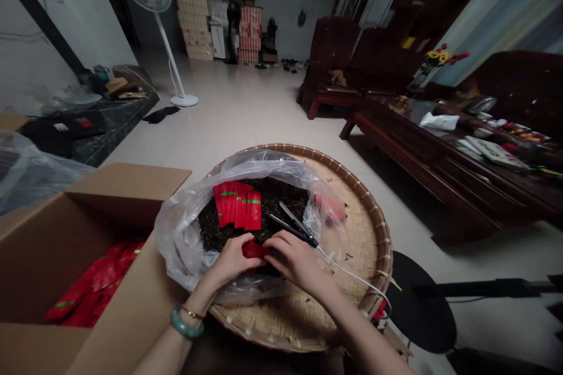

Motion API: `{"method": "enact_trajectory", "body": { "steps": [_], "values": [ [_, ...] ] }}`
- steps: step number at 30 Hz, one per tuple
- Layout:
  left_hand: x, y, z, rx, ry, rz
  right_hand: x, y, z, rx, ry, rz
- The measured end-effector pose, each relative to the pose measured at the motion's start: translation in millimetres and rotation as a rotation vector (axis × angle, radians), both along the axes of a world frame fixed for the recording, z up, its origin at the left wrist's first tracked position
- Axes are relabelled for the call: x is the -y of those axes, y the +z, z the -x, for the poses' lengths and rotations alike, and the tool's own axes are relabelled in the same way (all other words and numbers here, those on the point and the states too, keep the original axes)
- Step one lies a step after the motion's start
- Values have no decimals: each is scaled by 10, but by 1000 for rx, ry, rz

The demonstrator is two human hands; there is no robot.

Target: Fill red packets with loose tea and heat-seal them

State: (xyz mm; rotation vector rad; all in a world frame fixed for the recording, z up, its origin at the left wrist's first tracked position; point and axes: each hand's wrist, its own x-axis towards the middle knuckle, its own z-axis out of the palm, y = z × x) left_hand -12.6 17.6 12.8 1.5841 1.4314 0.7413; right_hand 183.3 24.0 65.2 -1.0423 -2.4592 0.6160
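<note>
While we're holding one red packet (254, 249) over the near side of the plastic bag (176, 246), our left hand (235, 258) is pinching its left end, thumb and fingers nearly together, and our right hand (292, 255) is gripping the other end with curled fingers. We can't tell whether its top is open. We'd say go gently: we're wanting it flat, uncreased and free of bits from the dark leaves (281, 186). We're also watching the flat-iron-style clamp (294, 231), arms parted, just beyond our right fingers; it could be hot, so we'd be lifting it by the cord end. For elbow room, we're tight on the left, with the cardboard box (127, 179) just beside the bag. We're getting more space rightward over the woven tray (363, 217), minding its raised rim and the white cord (352, 278).
</note>
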Motion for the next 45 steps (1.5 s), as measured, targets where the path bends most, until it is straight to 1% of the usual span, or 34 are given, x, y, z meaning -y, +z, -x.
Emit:
{"method": "enact_trajectory", "body": {
  "steps": [3,5,8,11,14,16,18,20,22,24,26,28,30,33,35,37,39,41,45],
  "values": [
    [0,-18,15,18,-50,3,-3,-49,-43,70,-9,52],
    [6,-23,30,-15,-60,6,-19,-60,-60,67,-22,104],
    [17,-22,54,-104,-84,3,-53,-17,-76,-22,-18,197],
    [22,-12,64,-143,-135,-21,-88,39,-96,-87,-8,273],
    [24,-3,61,-116,-129,-40,-120,38,-126,-168,-11,335],
    [25,-1,61,-62,-117,-55,-143,17,-159,-268,-53,359],
    [25,-4,66,-5,-86,-68,-163,4,-202,-359,-143,344],
    [23,-8,71,24,-28,-75,-176,10,-247,-362,-196,290],
    [21,-8,69,36,25,-81,-176,30,-272,-293,-192,197],
    [20,5,52,53,46,-87,-165,50,-252,-250,-188,83],
    [23,31,26,69,43,-84,-153,54,-185,-274,-204,-19],
    [32,62,2,81,37,-81,-156,37,-94,-306,-178,-65],
    [44,85,-5,95,36,-87,-181,7,-15,-325,-129,-31],
    [60,84,21,133,50,-83,-240,-29,22,-376,-111,101],
    [68,64,46,166,64,-26,-270,-32,-4,-424,-118,177],
    [75,45,58,224,73,73,-283,-19,-49,-465,-131,226],
    [80,42,54,292,70,145,-284,5,-91,-491,-155,251],
    [85,59,38,321,58,156,-281,34,-113,-489,-171,259],
    [100,119,5,204,0,79,-284,65,-69,-412,-188,224]
  ]
}}
